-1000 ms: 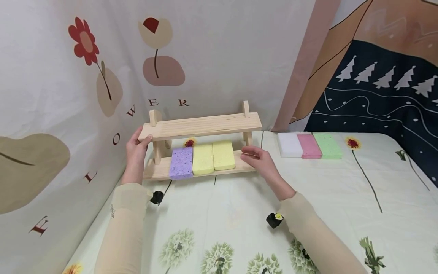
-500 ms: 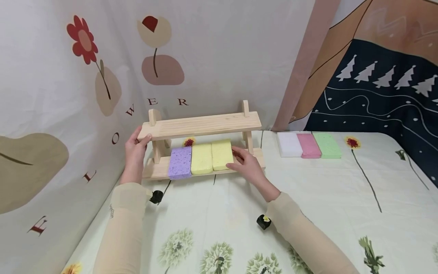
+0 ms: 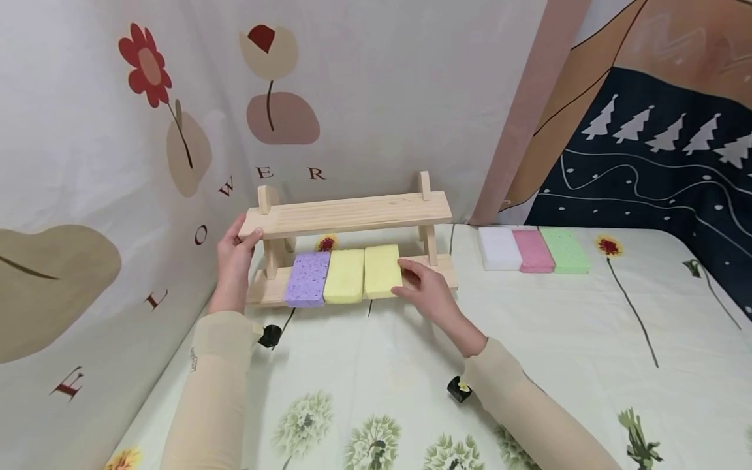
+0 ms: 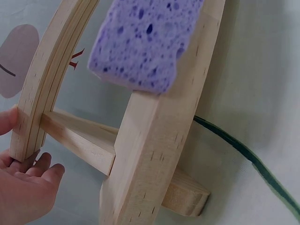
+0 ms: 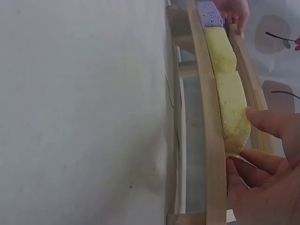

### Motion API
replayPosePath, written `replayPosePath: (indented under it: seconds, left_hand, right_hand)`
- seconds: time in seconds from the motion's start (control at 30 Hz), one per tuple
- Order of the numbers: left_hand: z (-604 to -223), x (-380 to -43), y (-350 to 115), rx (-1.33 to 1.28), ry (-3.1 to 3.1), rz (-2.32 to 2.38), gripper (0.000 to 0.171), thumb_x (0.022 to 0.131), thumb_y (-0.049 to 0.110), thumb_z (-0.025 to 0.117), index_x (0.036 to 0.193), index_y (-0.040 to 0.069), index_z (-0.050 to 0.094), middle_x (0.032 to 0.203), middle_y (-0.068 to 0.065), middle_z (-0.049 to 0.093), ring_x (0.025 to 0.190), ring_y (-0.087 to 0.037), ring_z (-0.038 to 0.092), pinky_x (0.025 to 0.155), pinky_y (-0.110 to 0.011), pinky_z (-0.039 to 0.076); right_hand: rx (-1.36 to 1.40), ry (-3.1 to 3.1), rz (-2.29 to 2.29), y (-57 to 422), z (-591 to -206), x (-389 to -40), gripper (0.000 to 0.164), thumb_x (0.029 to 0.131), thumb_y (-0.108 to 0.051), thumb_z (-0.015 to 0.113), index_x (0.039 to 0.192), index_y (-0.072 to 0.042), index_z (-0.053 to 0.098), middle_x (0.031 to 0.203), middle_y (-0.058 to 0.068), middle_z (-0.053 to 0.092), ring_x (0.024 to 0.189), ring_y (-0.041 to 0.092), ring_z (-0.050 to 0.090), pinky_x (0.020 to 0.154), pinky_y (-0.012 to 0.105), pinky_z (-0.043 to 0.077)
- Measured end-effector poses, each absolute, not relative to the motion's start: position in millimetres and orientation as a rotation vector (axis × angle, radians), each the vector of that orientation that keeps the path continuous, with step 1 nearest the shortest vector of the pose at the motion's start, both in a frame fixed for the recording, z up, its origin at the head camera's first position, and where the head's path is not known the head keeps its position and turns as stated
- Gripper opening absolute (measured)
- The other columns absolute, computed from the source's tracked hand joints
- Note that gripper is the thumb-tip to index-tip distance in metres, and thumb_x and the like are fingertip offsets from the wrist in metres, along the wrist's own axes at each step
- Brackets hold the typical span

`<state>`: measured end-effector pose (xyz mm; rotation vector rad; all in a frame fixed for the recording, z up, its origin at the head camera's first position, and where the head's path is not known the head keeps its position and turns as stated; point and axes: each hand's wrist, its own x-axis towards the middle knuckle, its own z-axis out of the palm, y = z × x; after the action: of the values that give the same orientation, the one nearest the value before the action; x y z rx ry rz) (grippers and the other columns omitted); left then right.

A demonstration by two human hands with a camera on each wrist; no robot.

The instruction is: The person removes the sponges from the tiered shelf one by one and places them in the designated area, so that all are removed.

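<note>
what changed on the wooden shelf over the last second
The right hand moved left along the wooden shelf and now grips the right edge of the right yellow sponge. That sponge shifted slightly toward the person; the middle yellow sponge and purple sponge slid slightly left. The left hand still holds the shelf; the white sponge, pink sponge and green sponge stayed put.

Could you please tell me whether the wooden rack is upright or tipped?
Upright: the wooden rack has its upper shelf above its lower shelf, which carries three sponges.
</note>
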<state>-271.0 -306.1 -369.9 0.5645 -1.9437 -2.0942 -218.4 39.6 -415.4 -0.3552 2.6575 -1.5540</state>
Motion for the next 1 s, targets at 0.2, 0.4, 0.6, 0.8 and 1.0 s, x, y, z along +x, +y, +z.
replayPosePath:
  seconds: [0.2, 0.4, 0.6, 0.8, 1.0]
  left_hand:
    - [-370, -272, -306, 0.556, -1.917, -2.121, 0.061, 0.100, 0.014, 0.059, 0.156, 0.024, 0.034, 0.164, -0.001, 0.030, 0.149, -0.011, 0.032, 0.124, -0.023, 0.025]
    - [-371, -273, -306, 0.554, -1.928, -2.095, 0.061, 0.100, 0.015, 0.060, 0.155, 0.024, 0.035, 0.165, 0.000, 0.029, 0.149, -0.011, 0.033, 0.124, -0.024, 0.025]
    - [-372, -273, -307, 0.573, -1.951, -2.073, 0.061, 0.100, 0.017, 0.060, 0.155, 0.026, 0.036, 0.165, 0.002, 0.029, 0.149, -0.011, 0.032, 0.125, -0.025, 0.025]
    - [-371, -272, -307, 0.572, -1.949, -2.074, 0.061, 0.100, 0.017, 0.059, 0.155, 0.026, 0.035, 0.165, 0.002, 0.028, 0.150, -0.011, 0.032, 0.125, -0.025, 0.025]
    - [-371, -272, -306, 0.573, -1.949, -2.069, 0.060, 0.100, 0.016, 0.059, 0.155, 0.026, 0.036, 0.165, 0.001, 0.029, 0.150, -0.011, 0.032, 0.125, -0.025, 0.025]
  right_hand:
    - [-0.343, 2.736, -1.474, 42, -413, -212, 0.056, 0.087, -0.013, 0.077, 0.139, -0.003, 0.057, 0.105, 0.013, 0.069, 0.086, 0.021, 0.059, 0.072, 0.025, 0.049]
    - [-0.292, 2.715, -1.543, 43, -413, -207, 0.048, 0.088, -0.013, 0.075, 0.133, -0.005, 0.062, 0.117, 0.013, 0.072, 0.093, 0.022, 0.068, 0.075, 0.027, 0.058]
    - [-0.253, 2.621, -1.729, 38, -418, -207, 0.045, 0.088, -0.004, 0.074, 0.131, 0.000, 0.062, 0.126, 0.018, 0.067, 0.103, 0.029, 0.069, 0.078, 0.028, 0.062]
    - [-0.205, 2.519, -1.879, 31, -420, -207, 0.047, 0.087, 0.001, 0.073, 0.131, 0.001, 0.060, 0.127, 0.020, 0.061, 0.111, 0.033, 0.067, 0.080, 0.031, 0.063]
    - [-0.155, 2.430, -1.986, 30, -419, -205, 0.049, 0.086, 0.005, 0.072, 0.133, 0.001, 0.058, 0.129, 0.022, 0.059, 0.113, 0.035, 0.065, 0.076, 0.031, 0.064]
